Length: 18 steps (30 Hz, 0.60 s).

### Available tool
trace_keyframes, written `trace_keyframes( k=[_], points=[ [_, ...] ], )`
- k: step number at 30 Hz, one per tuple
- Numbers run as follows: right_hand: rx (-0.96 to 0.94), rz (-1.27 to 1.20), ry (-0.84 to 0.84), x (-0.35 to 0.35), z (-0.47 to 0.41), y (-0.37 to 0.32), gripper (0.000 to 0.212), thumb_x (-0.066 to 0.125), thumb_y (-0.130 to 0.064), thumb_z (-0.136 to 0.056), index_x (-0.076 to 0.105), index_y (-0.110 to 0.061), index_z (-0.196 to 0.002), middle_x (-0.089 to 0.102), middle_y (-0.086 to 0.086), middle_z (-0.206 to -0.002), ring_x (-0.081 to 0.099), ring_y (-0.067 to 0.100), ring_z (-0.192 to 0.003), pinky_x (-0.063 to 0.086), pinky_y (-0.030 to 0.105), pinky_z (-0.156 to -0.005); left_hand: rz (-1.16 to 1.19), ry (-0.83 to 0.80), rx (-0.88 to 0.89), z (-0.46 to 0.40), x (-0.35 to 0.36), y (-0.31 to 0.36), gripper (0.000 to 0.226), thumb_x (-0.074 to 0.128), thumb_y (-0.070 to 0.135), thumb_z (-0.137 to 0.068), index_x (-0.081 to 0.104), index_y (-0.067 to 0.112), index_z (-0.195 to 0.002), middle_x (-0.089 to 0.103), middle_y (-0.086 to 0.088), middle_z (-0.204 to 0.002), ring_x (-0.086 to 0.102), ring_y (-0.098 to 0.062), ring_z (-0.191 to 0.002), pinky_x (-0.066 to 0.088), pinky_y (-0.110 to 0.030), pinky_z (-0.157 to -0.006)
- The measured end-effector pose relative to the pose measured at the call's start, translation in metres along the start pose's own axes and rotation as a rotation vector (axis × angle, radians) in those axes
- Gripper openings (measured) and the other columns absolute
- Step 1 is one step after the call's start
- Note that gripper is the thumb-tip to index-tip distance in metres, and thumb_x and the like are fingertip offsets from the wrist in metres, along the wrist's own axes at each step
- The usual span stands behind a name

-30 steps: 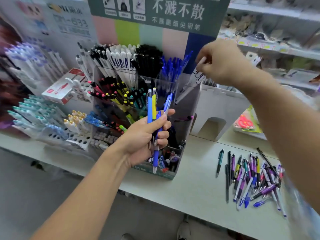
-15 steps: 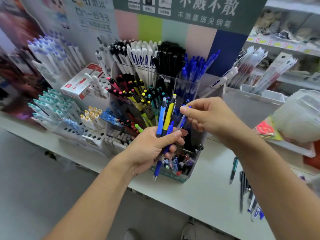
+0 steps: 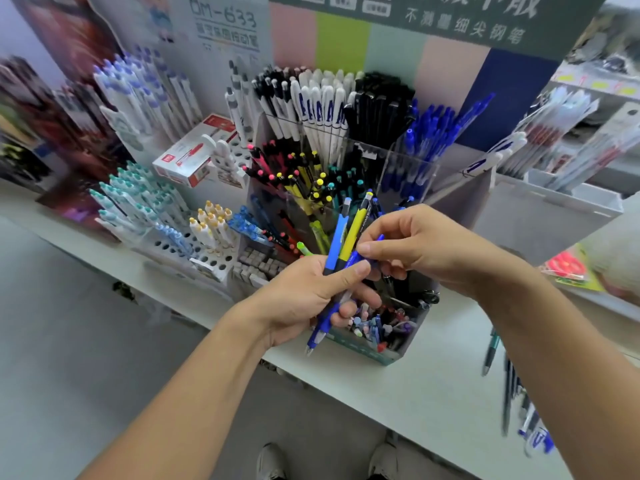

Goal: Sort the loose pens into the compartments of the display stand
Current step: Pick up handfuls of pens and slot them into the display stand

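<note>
I'm gripping a bundle of pens (image 3: 341,247) upright in my left hand (image 3: 304,296); my right hand (image 3: 415,247), touching from the right, is pinching a blue pen (image 3: 360,258) angled across it, display stand (image 3: 363,348) just beyond.

The tall white card sign (image 3: 225,26) behind the pens says "DM-633". The dark green banner (image 3: 464,19) up top shows white Chinese words, "细尖钢笔".

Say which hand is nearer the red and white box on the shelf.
Left. The left hand, gripping pens, lies right of and below the red and white box; the right hand lies farther right.
</note>
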State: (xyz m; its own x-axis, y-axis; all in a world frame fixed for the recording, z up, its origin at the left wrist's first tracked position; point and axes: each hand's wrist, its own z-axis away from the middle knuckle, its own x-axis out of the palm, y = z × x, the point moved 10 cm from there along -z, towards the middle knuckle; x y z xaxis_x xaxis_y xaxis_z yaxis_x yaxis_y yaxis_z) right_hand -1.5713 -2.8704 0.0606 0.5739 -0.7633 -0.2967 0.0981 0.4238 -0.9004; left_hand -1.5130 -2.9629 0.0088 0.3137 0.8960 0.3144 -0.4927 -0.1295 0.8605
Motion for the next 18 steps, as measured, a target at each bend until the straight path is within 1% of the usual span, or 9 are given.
trace_keyframes(
  k=[3, 6, 8, 10, 12, 13, 15, 16, 18],
  points=[
    [0.001, -0.094, 0.115, -0.015, -0.004, -0.002, 0.013, 0.068, -0.005, -0.092, 0.070, 0.008, -0.089, 0.061, 0.013, -0.067, 0.052, 0.010, -0.054, 0.043, 0.016, -0.049, 0.013, 0.026, -0.010, 0.005, -0.013, -0.001, 0.042, 0.061, 0.037, -0.090, 0.068, 0.004, -0.114, 0.066, -0.009, -0.078, 0.051, -0.012, -0.053, 0.041, -0.020, -0.045],
    [-0.022, -0.156, 0.214, -0.036, 0.000, -0.011, 0.008, 0.067, -0.003, -0.092, 0.069, 0.003, -0.087, 0.061, 0.010, -0.067, 0.055, 0.009, -0.053, 0.048, 0.015, -0.051, -0.004, 0.045, -0.004, 0.006, -0.022, 0.002, 0.035, 0.059, 0.034, -0.095, 0.071, 0.006, -0.112, 0.057, -0.003, -0.073, 0.038, -0.007, -0.047, 0.030, -0.016, -0.039],
    [-0.040, -0.209, 0.204, -0.038, 0.003, -0.018, 0.008, 0.067, -0.006, -0.093, 0.070, 0.001, -0.092, 0.063, 0.007, -0.066, 0.056, 0.008, -0.054, 0.050, 0.015, -0.053, -0.001, 0.024, 0.011, 0.004, -0.020, 0.009, 0.037, 0.059, 0.034, -0.094, 0.070, 0.006, -0.115, 0.053, -0.001, -0.071, 0.031, -0.006, -0.047, 0.025, -0.015, -0.039],
    [-0.035, -0.316, 0.139, -0.034, 0.006, -0.022, 0.020, 0.068, -0.012, -0.089, 0.070, 0.003, -0.102, 0.065, 0.003, -0.067, 0.057, 0.009, -0.056, 0.051, 0.015, -0.054, 0.006, -0.024, 0.021, 0.000, -0.009, 0.018, 0.044, 0.058, 0.035, -0.092, 0.068, 0.004, -0.120, 0.052, 0.000, -0.069, 0.030, -0.006, -0.046, 0.024, -0.015, -0.040],
    [-0.039, -0.336, 0.118, -0.038, 0.011, -0.027, 0.030, 0.068, -0.017, -0.083, 0.069, 0.004, -0.104, 0.067, 0.004, -0.069, 0.058, 0.010, -0.057, 0.052, 0.016, -0.054, 0.017, -0.053, 0.034, -0.004, 0.003, 0.027, 0.043, 0.057, 0.036, -0.092, 0.069, 0.006, -0.120, 0.055, -0.001, -0.070, 0.033, -0.006, -0.047, 0.025, -0.015, -0.039],
    [-0.076, -0.301, 0.160, -0.049, 0.017, -0.034, 0.025, 0.068, -0.016, -0.083, 0.070, 0.002, -0.100, 0.067, 0.005, -0.068, 0.059, 0.010, -0.056, 0.053, 0.016, -0.053, 0.019, -0.037, 0.053, -0.007, 0.006, 0.032, 0.042, 0.056, 0.037, -0.093, 0.069, 0.007, -0.121, 0.060, -0.003, -0.073, 0.037, -0.007, -0.047, 0.027, -0.015, -0.038],
    [-0.252, -0.175, 0.393, -0.097, 0.040, -0.062, 0.006, 0.067, -0.011, -0.091, 0.070, -0.006, -0.092, 0.068, 0.001, -0.065, 0.061, 0.010, -0.054, 0.054, 0.018, -0.053, -0.007, 0.065, 0.109, -0.015, 0.001, 0.041, 0.038, 0.054, 0.037, -0.097, 0.069, 0.012, -0.122, 0.065, -0.005, -0.079, 0.043, -0.008, -0.048, 0.031, -0.017, -0.038],
    [-0.362, -0.109, 0.550, -0.126, 0.058, -0.082, 0.006, 0.066, -0.012, -0.094, 0.070, -0.012, -0.090, 0.068, -0.002, -0.065, 0.062, 0.010, -0.054, 0.054, 0.019, -0.054, -0.022, 0.130, 0.145, -0.018, -0.004, 0.045, 0.034, 0.052, 0.037, -0.100, 0.070, 0.016, -0.121, 0.064, -0.003, -0.079, 0.041, -0.008, -0.049, 0.030, -0.017, -0.039],
    [-0.546, 0.066, 0.798, -0.173, 0.092, -0.121, 0.008, 0.066, -0.025, -0.097, 0.067, -0.023, -0.089, 0.069, -0.006, -0.068, 0.064, 0.010, -0.058, 0.055, 0.022, -0.058, -0.018, 0.213, 0.203, -0.024, -0.011, 0.054, 0.032, 0.049, 0.037, -0.104, 0.071, 0.019, -0.117, 0.054, 0.001, -0.074, 0.033, -0.008, -0.049, 0.026, -0.018, -0.040]
  ],
)
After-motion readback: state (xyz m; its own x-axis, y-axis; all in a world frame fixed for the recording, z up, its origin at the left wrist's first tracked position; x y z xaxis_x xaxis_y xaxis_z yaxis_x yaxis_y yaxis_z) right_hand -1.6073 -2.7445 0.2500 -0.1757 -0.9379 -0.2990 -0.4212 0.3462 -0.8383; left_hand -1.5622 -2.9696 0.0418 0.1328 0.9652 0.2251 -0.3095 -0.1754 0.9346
